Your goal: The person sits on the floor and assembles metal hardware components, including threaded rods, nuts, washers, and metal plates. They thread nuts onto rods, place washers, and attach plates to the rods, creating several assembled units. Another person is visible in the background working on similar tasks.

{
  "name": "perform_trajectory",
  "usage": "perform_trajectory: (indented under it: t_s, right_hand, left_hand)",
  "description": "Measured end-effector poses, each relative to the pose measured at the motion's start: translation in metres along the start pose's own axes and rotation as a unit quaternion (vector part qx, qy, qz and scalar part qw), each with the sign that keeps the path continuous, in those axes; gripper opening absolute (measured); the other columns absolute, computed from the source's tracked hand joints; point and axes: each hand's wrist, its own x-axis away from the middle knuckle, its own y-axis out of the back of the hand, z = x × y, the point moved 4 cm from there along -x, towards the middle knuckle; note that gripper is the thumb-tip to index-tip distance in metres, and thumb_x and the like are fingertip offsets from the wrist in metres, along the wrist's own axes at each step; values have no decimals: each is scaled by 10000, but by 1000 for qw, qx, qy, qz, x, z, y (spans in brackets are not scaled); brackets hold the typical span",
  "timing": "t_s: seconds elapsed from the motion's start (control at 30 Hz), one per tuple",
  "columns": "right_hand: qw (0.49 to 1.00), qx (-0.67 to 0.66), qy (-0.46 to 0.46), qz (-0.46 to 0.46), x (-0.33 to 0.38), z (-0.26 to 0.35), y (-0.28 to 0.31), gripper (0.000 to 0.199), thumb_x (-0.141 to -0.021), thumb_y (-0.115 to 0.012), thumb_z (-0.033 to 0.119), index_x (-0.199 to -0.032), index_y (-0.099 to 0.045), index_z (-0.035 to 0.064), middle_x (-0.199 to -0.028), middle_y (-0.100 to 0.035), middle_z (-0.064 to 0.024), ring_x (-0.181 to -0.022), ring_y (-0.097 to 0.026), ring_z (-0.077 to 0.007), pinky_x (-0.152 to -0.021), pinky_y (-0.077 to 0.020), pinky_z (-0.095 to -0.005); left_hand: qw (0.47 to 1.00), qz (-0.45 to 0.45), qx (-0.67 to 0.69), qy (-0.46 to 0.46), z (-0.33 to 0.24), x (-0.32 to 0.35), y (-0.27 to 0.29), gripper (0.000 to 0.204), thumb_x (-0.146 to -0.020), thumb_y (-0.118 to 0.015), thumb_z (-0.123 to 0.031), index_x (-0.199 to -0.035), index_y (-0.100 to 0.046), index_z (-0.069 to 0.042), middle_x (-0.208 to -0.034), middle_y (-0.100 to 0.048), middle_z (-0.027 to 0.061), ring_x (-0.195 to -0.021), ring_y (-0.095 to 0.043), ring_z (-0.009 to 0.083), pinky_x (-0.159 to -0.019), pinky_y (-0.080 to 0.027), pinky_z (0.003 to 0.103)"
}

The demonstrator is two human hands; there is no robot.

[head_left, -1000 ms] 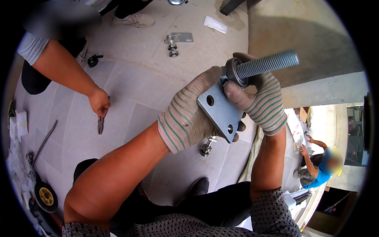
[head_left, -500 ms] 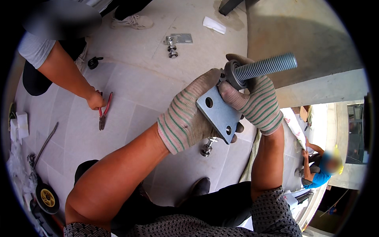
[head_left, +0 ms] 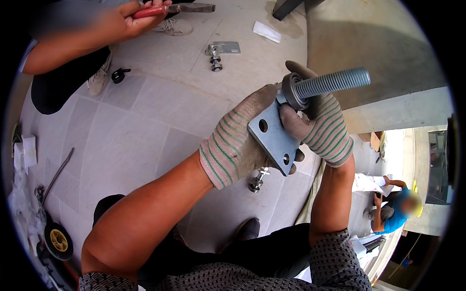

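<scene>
Both my hands wear striped work gloves with grey palms. My left hand is closed round a flat steel plate with round holes, its fingers partly hidden behind it. My right hand grips a thick threaded bolt close to the plate's upper corner, thumb pressed near the bolt's lower end. A dark round bearing sits round that end of the bolt, and the shaft points up and right. How bolt and plate are joined is hidden by my gloves.
A co-worker's hand holds red-handled pliers at upper left. On the floor lie another plate with rollers, a roller piece, a black tape measure and white paper. A person in blue crouches at right.
The co-worker's hand has lifted the pliers from near the floor to the upper left. My hands and the parts have shifted slightly right in the picture, with the grip unchanged.
</scene>
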Motion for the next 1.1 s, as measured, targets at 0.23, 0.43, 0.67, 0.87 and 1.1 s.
perform_trajectory:
  t_s: [0.23,0.43,0.67,0.87,1.1]
  right_hand:
    - [1000,0,14,-13,0,7,-4,884,-813,-853,335,-1524,-453,-6,-1250,-646,-91,-1228,-593,-203,-1133,-427,-393]
    - [1000,23,6,5,1,6,-2,852,-823,-834,316,-1516,-464,-12,-1265,-651,-96,-1230,-595,-208,-1130,-431,-391]
    - [1000,-17,16,-17,4,8,-5,842,-820,-858,275,-1513,-474,-10,-1249,-643,-83,-1213,-607,-202,-1116,-452,-384]
    - [999,-36,-2,13,3,5,-5,939,-815,-880,268,-1569,-391,-2,-1292,-614,-84,-1249,-591,-210,-1143,-425,-377]
    - [999,-35,2,-7,2,5,-8,886,-837,-816,230,-1572,-384,-8,-1290,-612,-80,-1255,-581,-209,-1157,-408,-379]
  left_hand:
    - [1000,7,-8,-18,-4,3,-1,744,-1003,-520,-627,-1433,-502,-21,-1232,-636,230,-895,-715,453,-695,-630,534]
    - [1000,22,-7,-15,-4,5,-5,648,-956,-627,-625,-1326,-574,-96,-1154,-634,107,-936,-685,248,-747,-624,446]
    - [999,-3,-20,-28,-2,4,-7,758,-986,-538,-646,-1409,-521,-17,-1201,-652,199,-907,-718,413,-717,-634,509]
    - [999,-17,-5,-28,1,4,-3,736,-985,-547,-644,-1391,-530,-31,-1194,-647,169,-935,-714,361,-740,-631,493]
    - [999,-9,-15,-31,-1,4,-6,709,-956,-607,-652,-1361,-540,-74,-1159,-639,135,-900,-714,284,-712,-634,436]
